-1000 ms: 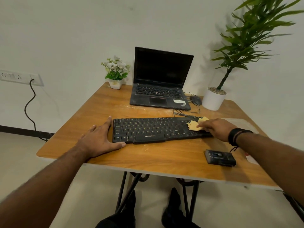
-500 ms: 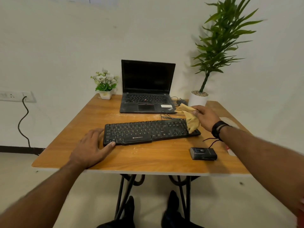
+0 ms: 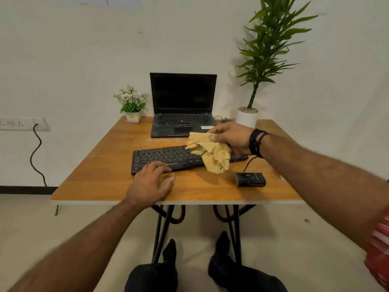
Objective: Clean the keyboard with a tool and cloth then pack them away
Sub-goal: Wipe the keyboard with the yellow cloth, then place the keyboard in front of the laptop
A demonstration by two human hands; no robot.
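cloth is held bunched in right hand, hanging above right end of keyboard | keyboard lies left-right on table | left hand rests loosely, probably touching near edge

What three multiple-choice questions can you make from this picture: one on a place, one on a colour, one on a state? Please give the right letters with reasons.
1. Where does the small black case lie?
A. on the laptop
B. on the table, right of the keyboard
C. on the floor

2. What colour is the cloth?
A. yellow
B. blue
C. white

3. How is the laptop?
A. closed
B. open, screen lit
C. open, screen dark

Key: 1 B, it sits on the wooden table beside the keyboard. 2 A, the right hand holds a yellow cloth. 3 C, the lid is up and the screen black.
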